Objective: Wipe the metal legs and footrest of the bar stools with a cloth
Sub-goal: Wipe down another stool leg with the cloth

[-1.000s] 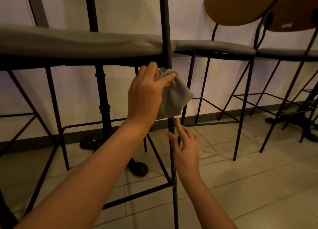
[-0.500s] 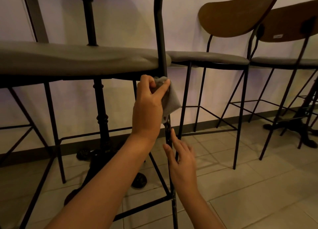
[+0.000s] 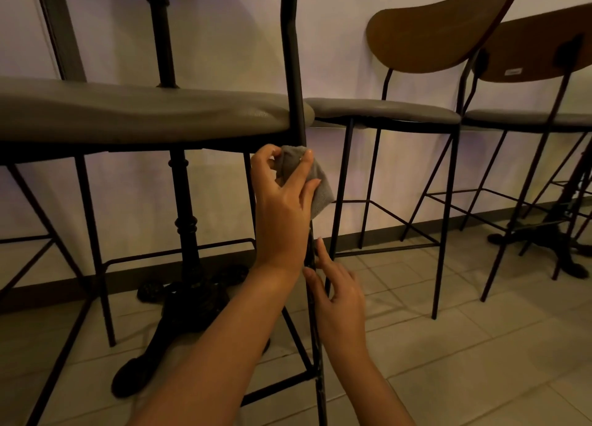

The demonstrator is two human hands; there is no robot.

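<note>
The cloth (image 3: 315, 182) is plain grey, and the stool leg (image 3: 296, 73) it wraps is black metal, as are the footrest bars (image 3: 278, 390) and the frames of the neighbouring stools. Seat pads (image 3: 144, 115) are uniform grey with a faint sheen, while the curved backrests (image 3: 429, 28) are plain brown wood, one bearing a small white label (image 3: 513, 71). The cast table base (image 3: 189, 300) is black, the wall (image 3: 224, 41) pale off-white with a dark skirting strip, and the floor (image 3: 480, 345) beige tile in a grid of darker grout lines.
</note>
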